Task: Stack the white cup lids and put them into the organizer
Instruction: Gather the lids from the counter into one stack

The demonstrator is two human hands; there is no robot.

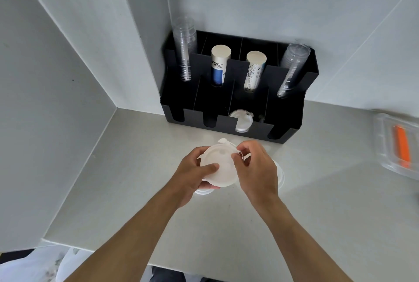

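Pale tabletop point(127, 191) below; both my grips, left hand point(192, 172) and right hand point(256, 170), clench one lid point(221, 168), organizer point(292, 132) straight ahead beyond.

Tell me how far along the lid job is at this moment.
Partly done. Some white lids already sit in the black organizer's third front slot. The left hand and right hand hold another lid above the counter. More loose lids remain beneath the hands, unstacked.

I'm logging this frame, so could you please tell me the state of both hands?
Left hand: closed on the white lid, thumb on top.
Right hand: fingers pinching the same lid's right edge.
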